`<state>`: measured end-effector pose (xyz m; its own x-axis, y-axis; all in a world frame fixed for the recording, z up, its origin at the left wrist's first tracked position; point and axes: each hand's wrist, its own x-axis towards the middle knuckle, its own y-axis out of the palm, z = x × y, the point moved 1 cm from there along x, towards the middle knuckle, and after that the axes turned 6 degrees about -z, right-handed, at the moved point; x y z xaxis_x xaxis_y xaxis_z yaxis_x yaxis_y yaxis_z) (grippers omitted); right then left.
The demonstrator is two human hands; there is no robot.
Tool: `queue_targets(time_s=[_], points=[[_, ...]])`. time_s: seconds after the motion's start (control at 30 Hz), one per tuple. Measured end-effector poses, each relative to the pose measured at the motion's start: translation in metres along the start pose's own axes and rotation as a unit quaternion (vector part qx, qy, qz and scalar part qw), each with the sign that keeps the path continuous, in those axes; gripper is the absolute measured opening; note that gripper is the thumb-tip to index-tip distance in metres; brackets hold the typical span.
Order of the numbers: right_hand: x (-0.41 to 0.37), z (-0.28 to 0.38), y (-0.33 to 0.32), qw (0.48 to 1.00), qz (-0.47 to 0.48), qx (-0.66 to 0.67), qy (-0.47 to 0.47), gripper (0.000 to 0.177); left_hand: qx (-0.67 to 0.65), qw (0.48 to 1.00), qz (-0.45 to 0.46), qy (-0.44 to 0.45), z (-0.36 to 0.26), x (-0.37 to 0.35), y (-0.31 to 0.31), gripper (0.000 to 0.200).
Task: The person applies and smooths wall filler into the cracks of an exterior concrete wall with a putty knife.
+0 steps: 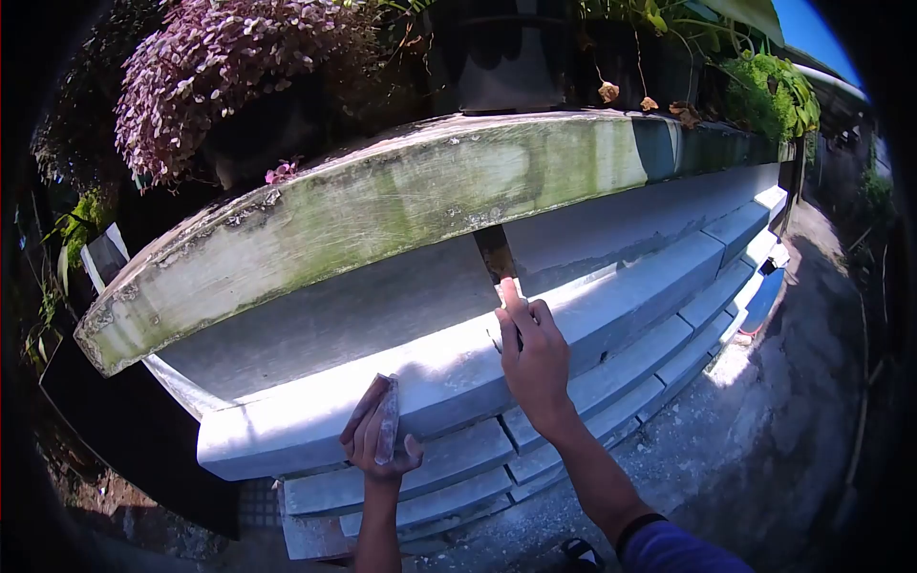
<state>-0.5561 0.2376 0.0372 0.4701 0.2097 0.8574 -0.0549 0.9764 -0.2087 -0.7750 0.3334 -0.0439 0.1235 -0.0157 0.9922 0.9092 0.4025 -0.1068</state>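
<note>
Pressed unevenly, the sandpaper point(388, 418) clamped in the left hand point(373, 446) could be pulled off the ledge point(277, 428); the right hand's point(535, 363) hold cannot be told.

The left grip point(380, 437), carried on a bare left forearm point(377, 520) that rises almost vertically from the lower edge, is closed, with the fingers folded over and the thumb point(413, 447) lying out to the side. The right grip point(535, 361), higher and just beside it, turns its back to the camera; the index finger point(511, 294) is stretched straight up and the other fingers are bent under, so their closure cannot be judged. The right forearm point(592, 468) runs bare and straight on a diagonal from a dark blue sleeve point(673, 552) at the lower right.
</note>
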Motion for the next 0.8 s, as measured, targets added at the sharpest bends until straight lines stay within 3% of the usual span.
queue_targets(time_s=[0.2,0.63,0.8], points=[[-0.007,0.003,-0.008,0.999,0.003,-0.032,0.021,0.041,0.006,0.997,-0.052,-0.060,0.001,-0.004,0.008,0.039],[0.000,-0.011,-0.007,1.000,-0.003,-0.007,-0.019,0.044,0.057,0.996,-0.069,-0.022,0.009,-0.023,0.015,0.038],[-0.020,-0.019,-0.039,0.997,0.043,0.057,0.001,0.048,0.076,0.995,-0.071,-0.010,0.014,-0.030,0.015,0.038]])
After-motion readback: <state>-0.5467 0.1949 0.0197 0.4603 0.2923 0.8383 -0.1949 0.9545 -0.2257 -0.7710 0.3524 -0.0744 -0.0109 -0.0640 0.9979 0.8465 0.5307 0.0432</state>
